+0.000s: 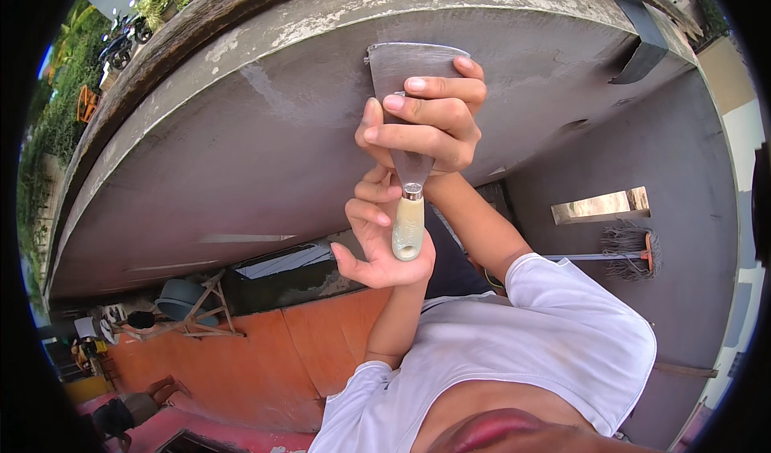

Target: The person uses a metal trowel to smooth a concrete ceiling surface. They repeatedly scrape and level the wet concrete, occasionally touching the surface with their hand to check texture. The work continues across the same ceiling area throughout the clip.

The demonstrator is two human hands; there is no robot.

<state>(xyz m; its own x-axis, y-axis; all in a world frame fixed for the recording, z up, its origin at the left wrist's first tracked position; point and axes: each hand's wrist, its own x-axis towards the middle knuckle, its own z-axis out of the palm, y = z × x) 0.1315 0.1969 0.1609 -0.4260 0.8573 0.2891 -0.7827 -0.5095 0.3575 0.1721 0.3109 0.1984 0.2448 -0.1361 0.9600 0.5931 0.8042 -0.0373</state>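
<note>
A putty knife with a broad metal blade and a worn cream handle (408, 232) is held upright in the middle of the view. My right hand (438, 120) grips it by the blade, fingers across the front face and thumb at the left edge. Below it, my left hand (377, 240) has its fingers apart and half curled, with the handle in front of its palm; whether the two touch is hard to tell. Behind the blade spreads a smooth grey plastered surface (281, 164) with lighter smears. I cannot tell whether the blade's top edge touches it.
A mop (630, 250) with grey strands is at the right, near a small wall opening (602, 206). A grey-blue tub (189, 300) sits by a wooden frame (213, 312) at lower left, beside an orange panel (241, 357). Another person (132, 413) is beyond it.
</note>
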